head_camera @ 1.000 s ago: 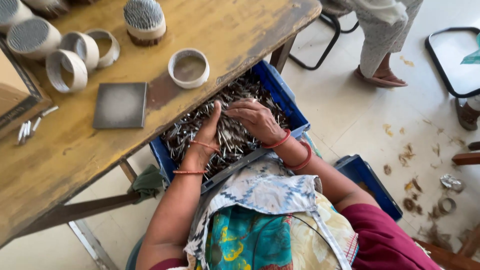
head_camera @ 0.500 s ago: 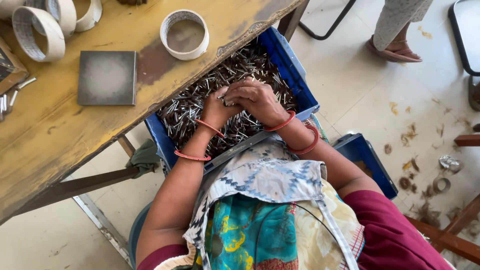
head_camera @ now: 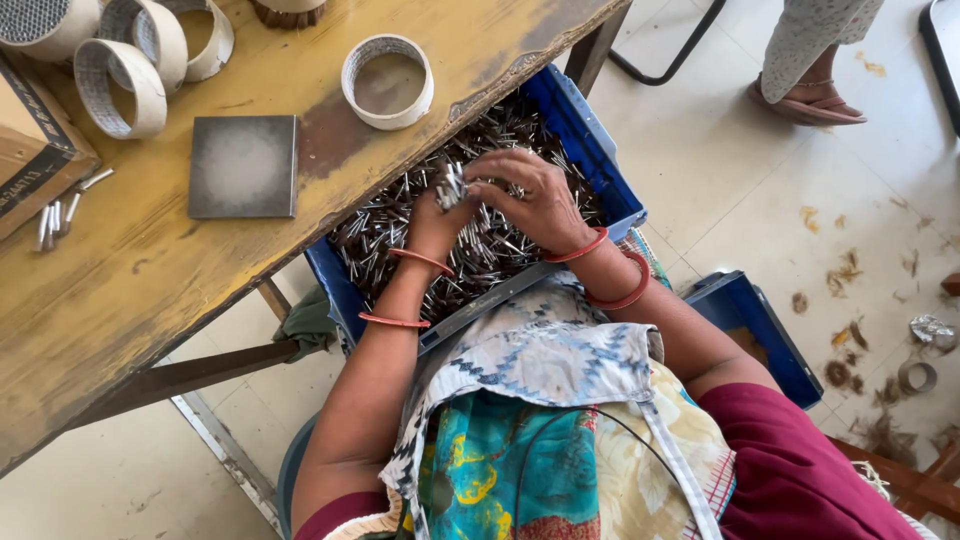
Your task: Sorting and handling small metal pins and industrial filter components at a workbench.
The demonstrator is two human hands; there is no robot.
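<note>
A blue plastic crate (head_camera: 585, 135) full of thin silver and dark sticks (head_camera: 400, 220) rests on my lap, half under the wooden table (head_camera: 250, 250). My left hand (head_camera: 437, 215) is inside the crate, closed around a small bundle of the sticks (head_camera: 452, 184) that stands up from its fingers. My right hand (head_camera: 528, 198) lies over the pile right beside it, its fingertips touching the top of that bundle. Both wrists wear red bangles.
On the table stand a white ring-shaped holder (head_camera: 387, 82), a grey square plate (head_camera: 243, 166), several more white rings (head_camera: 130, 60), a cardboard box (head_camera: 35, 150) and a few loose sticks (head_camera: 58, 215). Another person's sandalled foot (head_camera: 805, 100) is at the upper right. A second blue bin (head_camera: 760, 335) sits on the floor.
Both hands were spread flat in the sticks; they have drawn together, and my left hand now grips a gathered bundle with the right hand at its top.
</note>
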